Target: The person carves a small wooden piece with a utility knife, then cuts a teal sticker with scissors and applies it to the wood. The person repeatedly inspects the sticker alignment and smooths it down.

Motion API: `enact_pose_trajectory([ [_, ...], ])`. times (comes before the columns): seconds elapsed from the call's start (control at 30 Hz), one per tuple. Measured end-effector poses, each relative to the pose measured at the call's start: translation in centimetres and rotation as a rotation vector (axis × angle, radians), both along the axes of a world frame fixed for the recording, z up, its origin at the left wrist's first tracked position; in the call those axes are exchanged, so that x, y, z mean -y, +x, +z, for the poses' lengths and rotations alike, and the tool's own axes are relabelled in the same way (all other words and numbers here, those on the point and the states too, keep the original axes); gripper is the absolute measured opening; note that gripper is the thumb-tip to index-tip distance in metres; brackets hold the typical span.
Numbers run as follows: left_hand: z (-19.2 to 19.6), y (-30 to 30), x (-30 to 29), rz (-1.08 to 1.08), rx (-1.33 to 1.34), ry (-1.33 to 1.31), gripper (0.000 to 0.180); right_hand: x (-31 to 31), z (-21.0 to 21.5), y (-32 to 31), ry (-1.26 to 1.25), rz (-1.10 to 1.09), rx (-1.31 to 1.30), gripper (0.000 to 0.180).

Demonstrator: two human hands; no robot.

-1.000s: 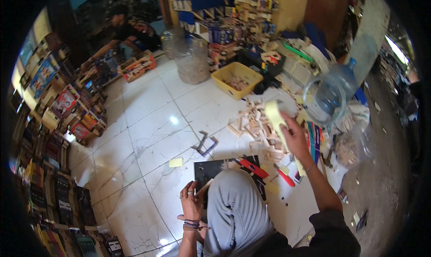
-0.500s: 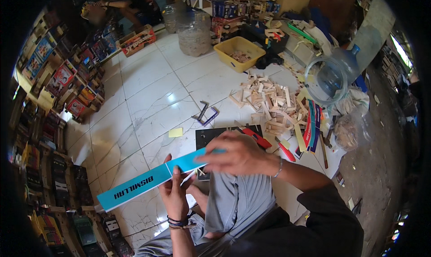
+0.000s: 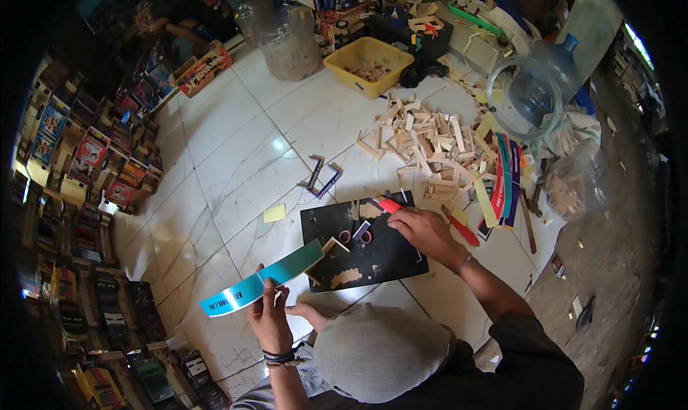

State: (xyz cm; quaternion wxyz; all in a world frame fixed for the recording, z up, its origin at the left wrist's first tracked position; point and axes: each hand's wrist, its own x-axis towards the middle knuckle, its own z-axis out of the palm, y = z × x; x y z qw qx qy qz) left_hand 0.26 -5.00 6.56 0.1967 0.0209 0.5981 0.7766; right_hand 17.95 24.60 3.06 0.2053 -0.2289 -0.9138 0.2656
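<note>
A person sitting on a tiled floor, working over a black mat.

The left hand (image 3: 270, 322) is gripping a long teal strip (image 3: 261, 279) and holding it up above the floor (image 3: 236, 159). The right hand (image 3: 424, 229) is resting on the black mat (image 3: 380, 259), touching a red-handled tool (image 3: 390, 206), with scissors (image 3: 355, 234) lying just beside it. A pile of wooden sticks (image 3: 430, 141) is lying beyond the mat, near a yellow tub (image 3: 369, 66) and a clear water jug (image 3: 534, 95).
</note>
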Motion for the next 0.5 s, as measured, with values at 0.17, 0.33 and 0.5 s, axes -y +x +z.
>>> enact_pose_trajectory([
  [0.17,1.1,1.4,0.6,0.034,-0.076,-0.035,0.057,2.7,-0.5,-4.2,0.025,0.072,0.125,0.026],
  [0.33,1.3,2.3,2.4,0.125,-0.042,-0.002,0.052,2.9,-1.7,-6.6,0.057,-0.139,0.348,0.042],
  [0.5,-0.2,3.1,4.4,0.155,0.008,-0.012,0.05,0.9,-2.7,-5.7,-0.271,-0.018,0.117,0.027],
])
